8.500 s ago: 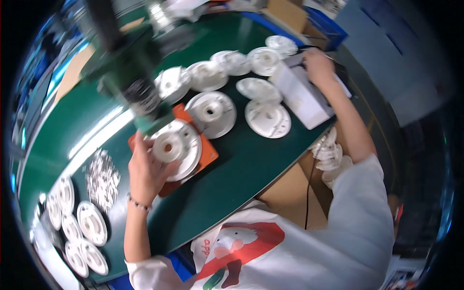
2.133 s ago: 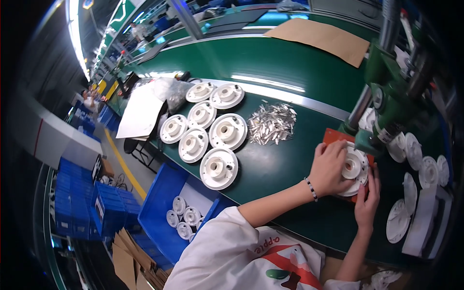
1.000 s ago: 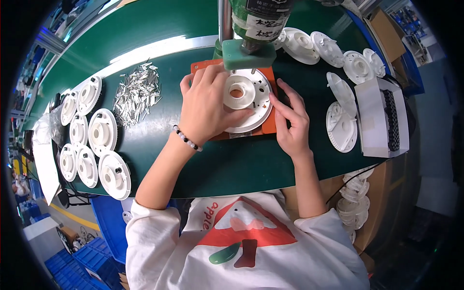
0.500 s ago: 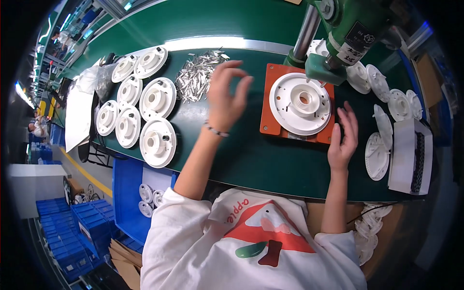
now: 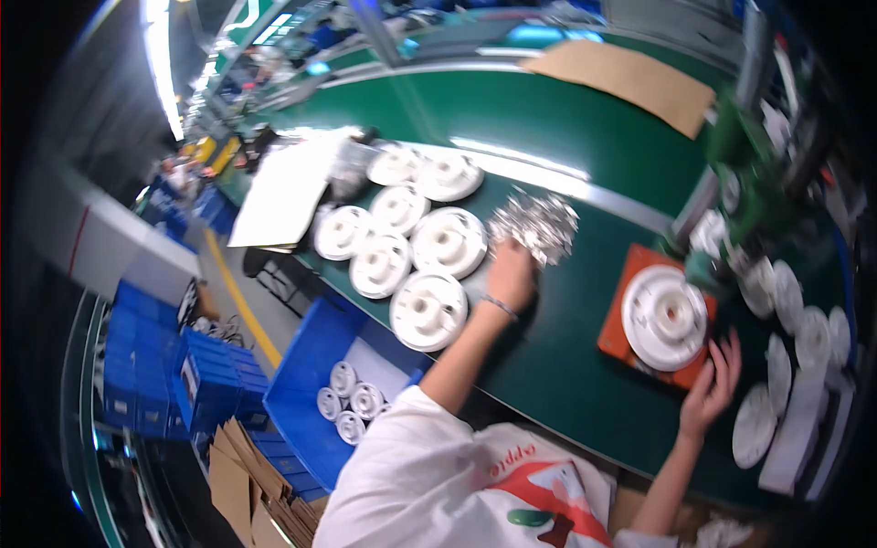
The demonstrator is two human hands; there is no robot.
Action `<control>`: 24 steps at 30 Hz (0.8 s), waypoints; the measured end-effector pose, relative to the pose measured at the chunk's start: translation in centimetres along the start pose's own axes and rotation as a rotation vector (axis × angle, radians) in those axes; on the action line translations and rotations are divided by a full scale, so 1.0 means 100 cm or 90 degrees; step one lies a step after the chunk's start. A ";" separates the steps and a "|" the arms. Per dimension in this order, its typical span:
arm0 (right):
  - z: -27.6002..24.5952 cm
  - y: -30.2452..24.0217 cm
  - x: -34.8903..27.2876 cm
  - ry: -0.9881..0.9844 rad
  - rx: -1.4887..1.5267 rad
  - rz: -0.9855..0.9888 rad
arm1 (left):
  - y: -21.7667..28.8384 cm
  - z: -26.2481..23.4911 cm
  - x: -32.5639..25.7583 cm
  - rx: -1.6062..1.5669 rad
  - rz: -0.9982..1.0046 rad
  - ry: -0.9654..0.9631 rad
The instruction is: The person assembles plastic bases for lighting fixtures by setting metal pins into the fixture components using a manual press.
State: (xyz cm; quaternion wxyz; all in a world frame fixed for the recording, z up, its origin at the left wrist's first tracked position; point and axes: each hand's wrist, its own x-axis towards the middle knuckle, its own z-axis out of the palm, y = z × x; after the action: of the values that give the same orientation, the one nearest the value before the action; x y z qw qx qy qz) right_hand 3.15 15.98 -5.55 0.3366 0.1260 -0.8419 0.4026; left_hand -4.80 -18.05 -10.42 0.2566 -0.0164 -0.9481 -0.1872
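My left hand (image 5: 513, 277) is at the near edge of a pile of small shiny metal pieces (image 5: 539, 226); its fingertips are blurred, and whether they hold a piece is hidden. A white round plastic disc with a raised central hub (image 5: 654, 340) lies flat on an orange block (image 5: 620, 339). My right hand (image 5: 714, 387) is beside the block's right edge, its fingers stretched out and apart, with nothing in them. Left of my left hand, several similar white discs (image 5: 428, 311) lie hub up on the green table (image 5: 557, 370).
Over the block's far right side stands a green machine press (image 5: 731, 196). More white plastic parts (image 5: 755, 426) stand at the right beside a white box (image 5: 793, 429). A blue bin (image 5: 303, 384) holding smaller discs sits below the table's left edge. Brown cardboard (image 5: 630, 80) lies at the back.
My left hand, raised beside the metal pieces before, has come down to the pile's near edge. The view has swung left and tilted. My right hand stays beside the orange block.
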 end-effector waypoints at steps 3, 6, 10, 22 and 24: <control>-0.010 -0.001 -0.007 0.064 -0.037 -0.023 | 0.038 -0.030 -0.007 -0.129 -0.028 0.013; -0.008 -0.017 -0.018 0.096 0.056 -0.036 | 0.084 -0.072 -0.016 -0.475 -0.079 -0.113; 0.017 -0.083 -0.015 -0.080 0.276 0.030 | 0.136 -0.087 -0.043 -1.075 -0.074 -0.509; 0.023 -0.093 -0.023 -0.149 0.468 0.182 | 0.146 -0.067 -0.055 -1.232 -0.193 -0.653; 0.022 -0.087 -0.027 -0.153 0.487 0.184 | 0.142 -0.061 -0.056 -1.237 -0.222 -0.645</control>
State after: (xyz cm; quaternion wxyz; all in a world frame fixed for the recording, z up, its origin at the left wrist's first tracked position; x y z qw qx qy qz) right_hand 8.39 8.52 -3.18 0.1050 0.1689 -0.6741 0.7114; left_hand 4.80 -6.73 -3.43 -0.3124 -0.1514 -0.3826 -0.8562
